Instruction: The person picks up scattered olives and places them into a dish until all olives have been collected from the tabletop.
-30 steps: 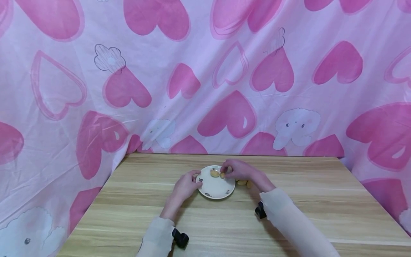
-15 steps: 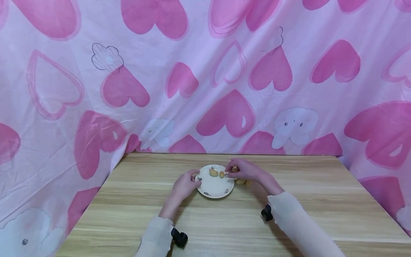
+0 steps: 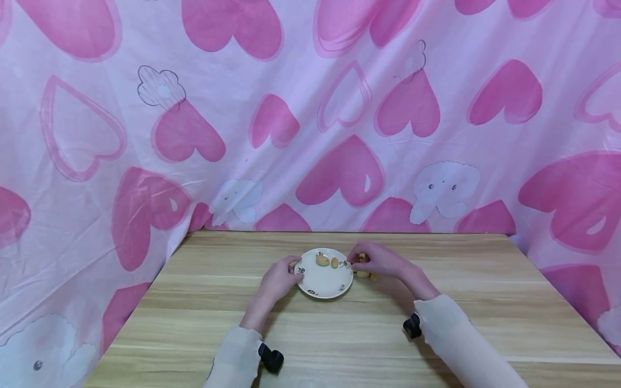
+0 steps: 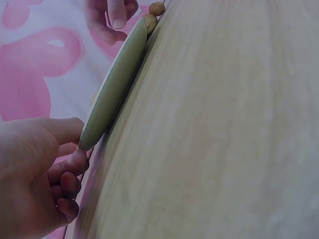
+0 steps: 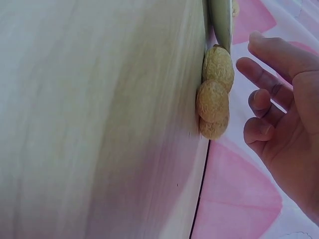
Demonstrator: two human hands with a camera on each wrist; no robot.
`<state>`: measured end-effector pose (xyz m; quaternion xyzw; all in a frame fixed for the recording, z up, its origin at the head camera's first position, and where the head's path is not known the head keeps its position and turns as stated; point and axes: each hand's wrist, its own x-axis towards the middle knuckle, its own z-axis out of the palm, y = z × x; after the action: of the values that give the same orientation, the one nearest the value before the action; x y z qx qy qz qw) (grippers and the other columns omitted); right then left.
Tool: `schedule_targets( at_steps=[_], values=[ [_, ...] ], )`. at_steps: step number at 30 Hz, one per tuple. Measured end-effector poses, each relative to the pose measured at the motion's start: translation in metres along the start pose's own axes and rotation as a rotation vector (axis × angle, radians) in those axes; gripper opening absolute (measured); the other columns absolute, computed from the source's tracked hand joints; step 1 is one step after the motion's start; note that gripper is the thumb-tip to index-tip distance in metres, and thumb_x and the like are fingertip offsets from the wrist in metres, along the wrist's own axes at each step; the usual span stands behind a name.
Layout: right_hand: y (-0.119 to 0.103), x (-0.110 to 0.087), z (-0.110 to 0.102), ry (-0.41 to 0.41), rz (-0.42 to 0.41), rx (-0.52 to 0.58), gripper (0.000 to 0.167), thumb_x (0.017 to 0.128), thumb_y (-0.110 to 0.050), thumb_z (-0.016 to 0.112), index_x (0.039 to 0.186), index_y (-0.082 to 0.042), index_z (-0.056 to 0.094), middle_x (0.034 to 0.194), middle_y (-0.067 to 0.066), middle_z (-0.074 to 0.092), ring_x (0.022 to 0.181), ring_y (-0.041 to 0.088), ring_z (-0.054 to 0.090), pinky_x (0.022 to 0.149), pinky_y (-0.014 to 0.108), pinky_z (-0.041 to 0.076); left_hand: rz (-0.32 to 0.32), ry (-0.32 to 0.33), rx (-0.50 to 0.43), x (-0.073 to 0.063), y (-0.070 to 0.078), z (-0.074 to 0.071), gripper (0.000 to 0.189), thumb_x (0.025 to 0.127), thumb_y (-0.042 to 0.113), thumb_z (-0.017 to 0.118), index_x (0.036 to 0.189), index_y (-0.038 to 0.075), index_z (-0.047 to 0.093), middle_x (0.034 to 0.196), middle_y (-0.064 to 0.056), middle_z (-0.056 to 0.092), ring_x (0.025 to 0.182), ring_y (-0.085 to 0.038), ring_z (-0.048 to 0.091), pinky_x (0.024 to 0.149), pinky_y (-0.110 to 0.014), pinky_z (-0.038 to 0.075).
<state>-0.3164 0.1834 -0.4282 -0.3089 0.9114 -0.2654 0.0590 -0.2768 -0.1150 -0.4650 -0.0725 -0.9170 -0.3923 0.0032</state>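
A white plate (image 3: 323, 281) with small dark prints lies at the table's far middle. My left hand (image 3: 277, 279) pinches its left rim, thumb on one side and fingers on the other, as the left wrist view (image 4: 37, 172) shows. On the plate rest a longer tan nut-like piece (image 3: 322, 261) and a smaller one (image 3: 335, 263). My right hand (image 3: 377, 258) is above the plate's right edge, by several tan, rough-skinned nut-like pieces (image 5: 213, 102). Its fingers are loosely bent and hold nothing in the right wrist view. The hand partly covers these pieces in the head view.
A wood-grained table (image 3: 310, 339) spreads in front of me. A pink heart-patterned cloth (image 3: 339, 118) hangs behind its far edge and along the sides. Each wrist wears a small black camera mount (image 3: 270, 358).
My right hand has let go of the smaller nut-like piece on the plate and moved right, towards the pieces beside it. The left hand keeps its grip on the rim.
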Motion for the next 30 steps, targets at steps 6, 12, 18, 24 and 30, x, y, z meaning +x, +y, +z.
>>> schedule_targets(
  at_steps=[6,12,18,24,30],
  values=[
    [-0.001,-0.006,-0.003,0.001,-0.019,0.004,0.017,0.091,-0.022,0.072,0.106,-0.016,0.075,0.098,-0.008,0.066,0.086,0.013,0.058,0.078,0.026,0.052,-0.008,-0.01,-0.004,0.0,0.001,0.0,0.053,0.084,0.018,0.072,0.134,0.006,0.06,0.074,0.001,0.056,0.065,-0.013,0.049,0.061,-0.028,0.038],
    [-0.002,-0.012,-0.005,-0.005,-0.011,0.0,0.015,0.091,-0.022,0.071,0.105,-0.017,0.075,0.096,-0.008,0.065,0.085,0.016,0.058,0.074,0.027,0.052,-0.011,-0.008,0.007,0.0,0.002,0.0,0.053,0.084,0.018,0.072,0.134,0.006,0.06,0.074,0.001,0.056,0.065,-0.013,0.049,0.061,-0.028,0.038],
    [0.004,-0.018,-0.004,0.007,-0.024,-0.009,0.016,0.088,-0.019,0.074,0.104,-0.016,0.074,0.097,-0.001,0.066,0.088,0.021,0.061,0.077,0.03,0.052,-0.011,-0.003,0.015,-0.001,0.002,0.0,0.053,0.084,0.018,0.072,0.134,0.007,0.061,0.073,0.002,0.055,0.064,-0.012,0.048,0.06,-0.028,0.038],
    [0.008,-0.023,-0.004,-0.002,0.006,0.027,0.018,0.088,-0.021,0.075,0.106,-0.017,0.074,0.098,0.002,0.065,0.088,0.022,0.058,0.071,0.024,0.05,-0.016,-0.002,0.012,-0.001,0.002,0.0,0.053,0.084,0.019,0.071,0.134,0.007,0.06,0.073,0.002,0.056,0.064,-0.012,0.048,0.06,-0.028,0.037],
    [0.011,-0.026,-0.005,0.0,0.014,0.018,0.018,0.088,-0.022,0.075,0.106,-0.019,0.074,0.101,-0.001,0.064,0.09,0.022,0.058,0.072,0.024,0.049,-0.023,0.001,0.005,-0.001,0.002,0.0,0.053,0.084,0.019,0.071,0.134,0.007,0.06,0.074,0.002,0.055,0.064,-0.012,0.048,0.06,-0.028,0.038]
  ],
)
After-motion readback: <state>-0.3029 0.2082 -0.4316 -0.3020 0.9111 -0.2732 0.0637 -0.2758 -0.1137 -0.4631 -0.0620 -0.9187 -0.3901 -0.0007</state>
